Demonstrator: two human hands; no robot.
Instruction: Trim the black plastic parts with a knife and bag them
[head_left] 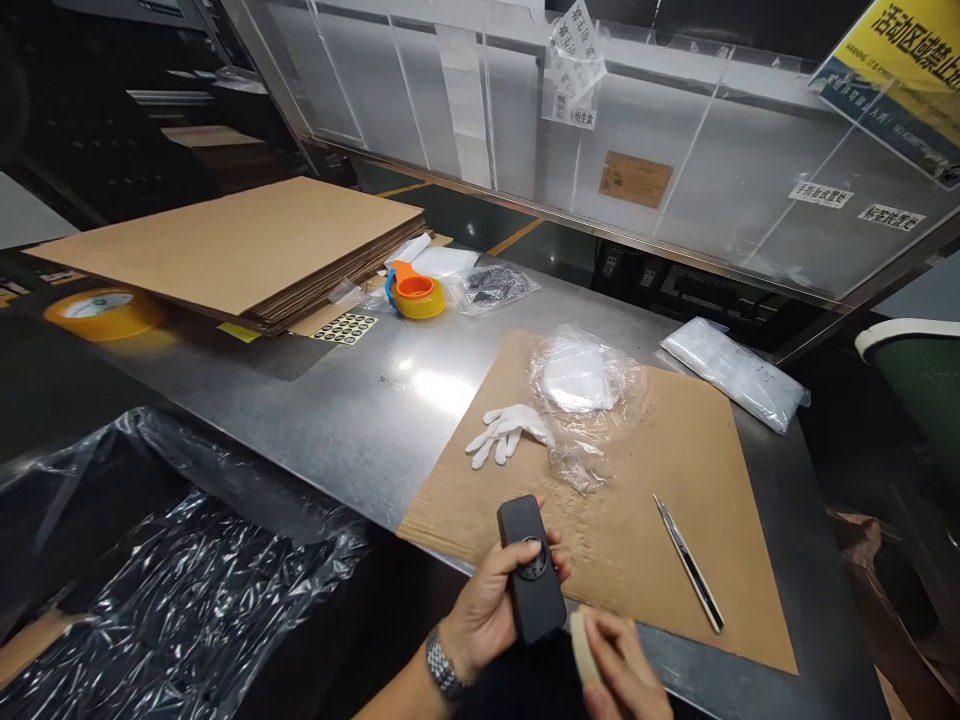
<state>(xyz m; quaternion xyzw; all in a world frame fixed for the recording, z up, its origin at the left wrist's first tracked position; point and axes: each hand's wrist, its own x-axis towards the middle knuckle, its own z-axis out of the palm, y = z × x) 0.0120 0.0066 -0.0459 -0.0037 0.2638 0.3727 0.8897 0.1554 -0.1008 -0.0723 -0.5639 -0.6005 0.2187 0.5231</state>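
My left hand (491, 600) is wrapped round a black rectangular device (538, 610), its thumb resting on a round, dial-like part of the face. The device is tilted, near the front edge of the table. Close to its lower end, my right hand (626, 665) grips a cream-coloured roll (581, 648) that looks like masking tape; blur and the fingers hide part of it. A white glove (510, 432) lies on the cardboard sheet (480, 500) beyond the device. To the right on the same sheet rests a utility knife (688, 565).
Clear plastic bags (589, 375) lie crumpled behind the glove. A stack of cardboard (247, 240) fills the table's left end, beside an orange tape dispenser (416, 292) and a yellow tape roll (105, 312). A plastic-lined bin (187, 580) stands at front left; a clear packet (735, 372) lies right.
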